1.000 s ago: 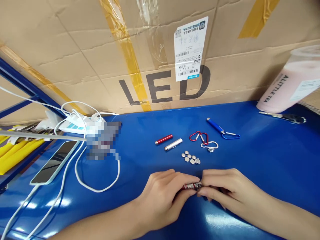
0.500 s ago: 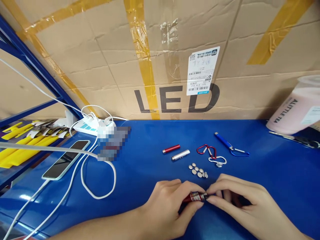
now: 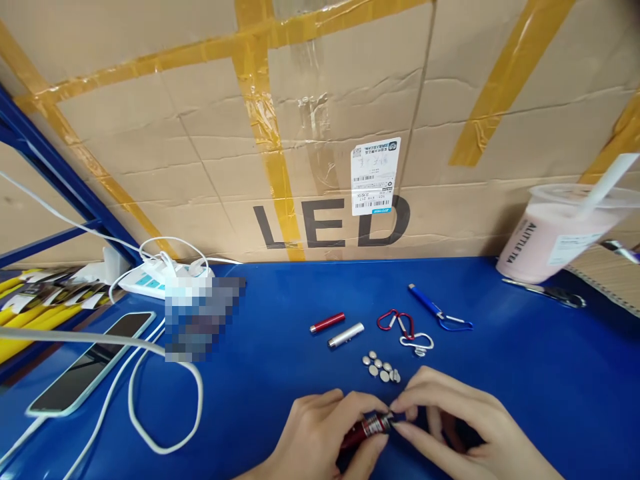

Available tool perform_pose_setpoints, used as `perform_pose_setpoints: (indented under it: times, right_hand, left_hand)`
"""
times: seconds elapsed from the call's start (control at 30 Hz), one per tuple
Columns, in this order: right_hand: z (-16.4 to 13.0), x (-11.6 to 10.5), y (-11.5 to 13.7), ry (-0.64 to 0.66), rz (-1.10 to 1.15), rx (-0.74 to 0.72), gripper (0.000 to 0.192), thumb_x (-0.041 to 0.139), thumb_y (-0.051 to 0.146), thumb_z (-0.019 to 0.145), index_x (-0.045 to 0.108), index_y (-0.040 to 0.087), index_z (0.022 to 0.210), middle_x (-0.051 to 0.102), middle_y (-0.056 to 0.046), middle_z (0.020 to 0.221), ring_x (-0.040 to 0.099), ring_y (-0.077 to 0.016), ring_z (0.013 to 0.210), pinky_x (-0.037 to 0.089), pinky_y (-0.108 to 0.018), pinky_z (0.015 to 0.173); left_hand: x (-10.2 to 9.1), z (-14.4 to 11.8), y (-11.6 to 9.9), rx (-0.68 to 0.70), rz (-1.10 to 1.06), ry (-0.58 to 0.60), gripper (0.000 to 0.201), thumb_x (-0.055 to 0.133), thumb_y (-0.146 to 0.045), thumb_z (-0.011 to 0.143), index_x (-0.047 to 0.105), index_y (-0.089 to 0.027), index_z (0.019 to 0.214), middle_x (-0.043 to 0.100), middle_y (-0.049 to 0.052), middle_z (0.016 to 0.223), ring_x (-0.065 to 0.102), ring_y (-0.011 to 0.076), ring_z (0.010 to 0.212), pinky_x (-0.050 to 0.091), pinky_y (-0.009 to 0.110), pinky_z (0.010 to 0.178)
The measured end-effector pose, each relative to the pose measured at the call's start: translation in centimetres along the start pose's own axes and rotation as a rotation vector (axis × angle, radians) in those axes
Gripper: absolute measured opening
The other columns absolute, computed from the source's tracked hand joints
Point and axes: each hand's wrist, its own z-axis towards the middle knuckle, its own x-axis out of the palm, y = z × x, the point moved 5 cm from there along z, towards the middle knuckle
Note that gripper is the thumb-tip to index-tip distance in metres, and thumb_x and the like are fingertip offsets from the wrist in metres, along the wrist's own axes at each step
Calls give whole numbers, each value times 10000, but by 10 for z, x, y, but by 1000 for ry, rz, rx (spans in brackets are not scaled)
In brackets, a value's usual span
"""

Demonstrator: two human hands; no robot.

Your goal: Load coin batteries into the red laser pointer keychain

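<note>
My left hand (image 3: 320, 433) is closed around a small red flashlight (image 3: 373, 425), its silver, printed end pointing right between thumb and index finger. At that end, the thumb and index finger of my right hand (image 3: 460, 427) pinch close together; what lies between these fingertips is too small to make out. Just beyond my hands, several silver button cells (image 3: 384, 376) lie in a loose cluster. Farther back are a red metal tube (image 3: 327, 323) and a silver metal tube (image 3: 346, 335). Red carabiners (image 3: 411, 325) and a silver carabiner (image 3: 425, 343) rest to their right.
A blue flashlight (image 3: 425, 301) with a clip lies at the back right. Behind it stands a pink drink cup (image 3: 525, 250) beside keys (image 3: 550, 292). On the left are a phone (image 3: 90, 367), white cables (image 3: 200, 393) and a power strip (image 3: 143, 283). A cardboard box (image 3: 200, 180) walls the back.
The view has shifted, so the tabletop things appear lower and farther left. Both hands keep their places at the flashlight, with the right fingertips still at its end.
</note>
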Motion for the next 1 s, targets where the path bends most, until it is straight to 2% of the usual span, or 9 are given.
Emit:
perform_pose_setpoints:
  times: [0.23,0.37,0.53,0.63,0.8,0.93,1.0]
  right_hand:
    - [-2,-3,2,-22,-92,-123,141,572,191,861,686,217,940,641,-26,824,553,-47,451,463,-146,431]
    - [-5,-7,4,-87,-170,-191,157,561,176,874,699,211,941,632,-26,800,603,-79,558,485,-165,492]
    - [-11,-9,5,-84,-304,-286,208,549,173,892,671,264,1035,635,-9,847,572,-66,513,448,-192,470]
    - [-16,-10,7,-73,-380,-339,270,509,117,899,631,271,1084,651,-5,857,604,-82,575,448,-197,495]
    - [-18,-12,13,-96,-436,-389,272,447,102,921,621,255,1064,670,1,851,623,-91,618,457,-199,515]
    - [-17,-12,17,-177,-441,-427,240,454,96,923,638,233,993,669,5,823,607,-73,587,441,-187,491]
    - [-17,-10,17,-165,-439,-417,245,468,83,913,640,234,1000,667,3,821,597,-67,574,428,-185,475]
  left_hand:
    - [2,-3,4,-46,-6,2,146,478,-213,904,558,-197,1025,680,11,723,623,145,563,488,209,537]
    - [2,-3,5,-78,-49,-19,168,427,-222,938,559,-208,1042,683,12,761,620,130,584,476,192,548]
    - [2,-2,5,-147,-147,76,164,435,-163,937,545,-194,1054,674,16,829,623,114,654,494,176,634]
    - [3,-3,5,-191,-212,119,164,439,-142,931,546,-192,1044,655,14,837,606,113,680,489,177,662]
    - [5,-4,4,-219,-255,178,170,414,-139,934,546,-174,1035,625,21,812,578,122,684,475,195,666]
    - [6,-4,6,-269,-306,207,150,425,-125,931,538,-177,1016,612,4,801,570,104,674,465,173,664]
    - [6,-4,5,-277,-332,220,129,432,-120,928,528,-176,993,609,1,799,569,101,670,461,168,652]
